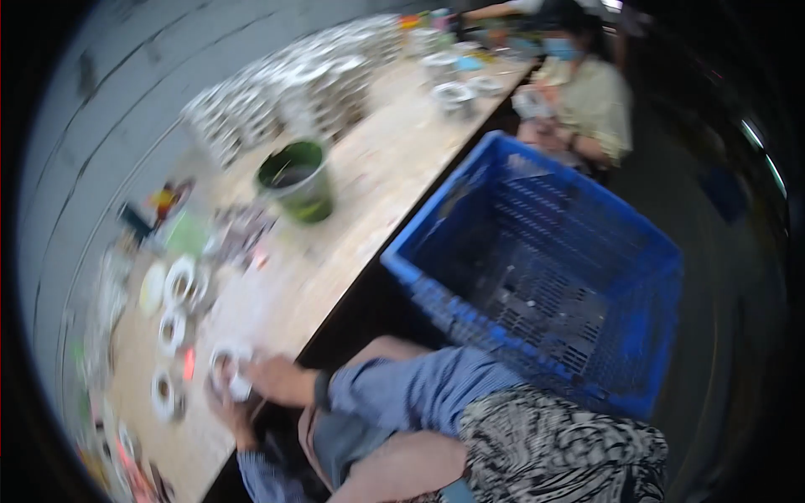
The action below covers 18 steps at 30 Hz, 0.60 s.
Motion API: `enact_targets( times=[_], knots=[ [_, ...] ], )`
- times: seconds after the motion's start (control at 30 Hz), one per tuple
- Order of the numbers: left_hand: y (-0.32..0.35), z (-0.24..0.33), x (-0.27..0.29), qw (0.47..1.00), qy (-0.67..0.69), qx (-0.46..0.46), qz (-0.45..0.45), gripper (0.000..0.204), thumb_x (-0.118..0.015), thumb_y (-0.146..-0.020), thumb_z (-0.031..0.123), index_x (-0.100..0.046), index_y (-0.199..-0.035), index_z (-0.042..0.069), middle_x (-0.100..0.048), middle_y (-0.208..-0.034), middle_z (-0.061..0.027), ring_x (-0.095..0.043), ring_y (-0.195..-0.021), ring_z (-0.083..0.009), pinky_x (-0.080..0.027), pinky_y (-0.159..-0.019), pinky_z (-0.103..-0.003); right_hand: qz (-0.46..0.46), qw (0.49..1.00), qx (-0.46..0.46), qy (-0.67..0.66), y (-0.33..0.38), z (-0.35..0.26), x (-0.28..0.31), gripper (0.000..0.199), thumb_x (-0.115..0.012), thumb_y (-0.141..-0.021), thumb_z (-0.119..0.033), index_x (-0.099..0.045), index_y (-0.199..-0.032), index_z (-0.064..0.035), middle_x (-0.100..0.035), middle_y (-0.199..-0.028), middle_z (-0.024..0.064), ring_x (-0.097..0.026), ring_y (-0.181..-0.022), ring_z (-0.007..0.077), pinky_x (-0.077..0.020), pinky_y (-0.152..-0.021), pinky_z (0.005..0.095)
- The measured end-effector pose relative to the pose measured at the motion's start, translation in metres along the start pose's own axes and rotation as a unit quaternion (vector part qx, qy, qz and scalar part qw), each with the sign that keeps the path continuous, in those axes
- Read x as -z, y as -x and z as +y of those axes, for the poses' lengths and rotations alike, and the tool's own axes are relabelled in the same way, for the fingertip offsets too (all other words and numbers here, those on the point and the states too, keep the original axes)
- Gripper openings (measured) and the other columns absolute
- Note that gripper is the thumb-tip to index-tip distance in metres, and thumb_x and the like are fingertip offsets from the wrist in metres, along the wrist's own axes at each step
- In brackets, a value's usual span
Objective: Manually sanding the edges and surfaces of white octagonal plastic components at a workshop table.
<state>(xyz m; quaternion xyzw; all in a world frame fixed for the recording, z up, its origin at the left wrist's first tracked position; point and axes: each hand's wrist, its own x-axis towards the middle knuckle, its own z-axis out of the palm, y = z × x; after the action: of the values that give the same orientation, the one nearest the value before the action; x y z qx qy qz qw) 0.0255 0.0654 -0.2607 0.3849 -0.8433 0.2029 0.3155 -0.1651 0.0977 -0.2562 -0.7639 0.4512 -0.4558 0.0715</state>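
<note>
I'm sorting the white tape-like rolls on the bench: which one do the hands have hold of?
The roll at the bench's near edge, between the left hand and right hand. The other rolls lie untouched farther back.

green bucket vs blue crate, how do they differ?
The green bucket is round with solid walls and stands on the wooden table. The blue crate is rectangular with slotted walls, looks far bigger, and sits beside the table's edge, not on it. Both are open-topped.
</note>
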Motion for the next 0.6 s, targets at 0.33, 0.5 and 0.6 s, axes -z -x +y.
enact_targets(
  times=[0.33, 0.5, 0.6],
  knots=[
    [-0.032, 0.036, 0.001, 0.832, 0.372, 0.411, 0.009, 0.045, -0.061, -0.091, 0.025, -0.054, -0.125, -0.003, -0.062, -0.117, -0.0220, -0.059, -0.111, -0.0304, -0.044, -0.097, -0.036, -0.055, 0.994, -0.091, 0.038, -0.006, -0.008, 0.055, 0.026, -0.059, -0.092, -0.032, -0.053, -0.094, -0.0074, -0.063, -0.069, 0.0173, -0.063, -0.061, 0.0380, -0.0493, -0.053, 0.0458],
    [-0.024, 0.038, 0.006, 0.837, 0.362, 0.409, 0.001, 0.047, -0.059, -0.093, 0.024, -0.051, -0.130, -0.004, -0.057, -0.124, -0.0219, -0.054, -0.117, -0.0297, -0.041, -0.101, -0.036, -0.087, 0.992, -0.078, 0.037, -0.009, -0.008, 0.056, 0.026, -0.063, -0.090, -0.030, -0.053, -0.092, -0.0056, -0.063, -0.068, 0.0173, -0.063, -0.061, 0.0370, -0.0483, -0.052, 0.0445],
    [-0.024, 0.049, 0.020, 0.767, 0.447, 0.458, 0.040, 0.063, -0.066, -0.089, 0.028, -0.043, -0.136, -0.006, -0.052, -0.128, -0.0228, -0.052, -0.120, -0.0304, -0.040, -0.103, -0.037, -0.104, 0.990, -0.084, 0.052, -0.014, -0.009, 0.063, 0.027, -0.063, -0.089, -0.030, -0.054, -0.089, -0.0049, -0.063, -0.069, 0.0169, -0.063, -0.061, 0.0366, -0.0479, -0.052, 0.0441]
  ],
)
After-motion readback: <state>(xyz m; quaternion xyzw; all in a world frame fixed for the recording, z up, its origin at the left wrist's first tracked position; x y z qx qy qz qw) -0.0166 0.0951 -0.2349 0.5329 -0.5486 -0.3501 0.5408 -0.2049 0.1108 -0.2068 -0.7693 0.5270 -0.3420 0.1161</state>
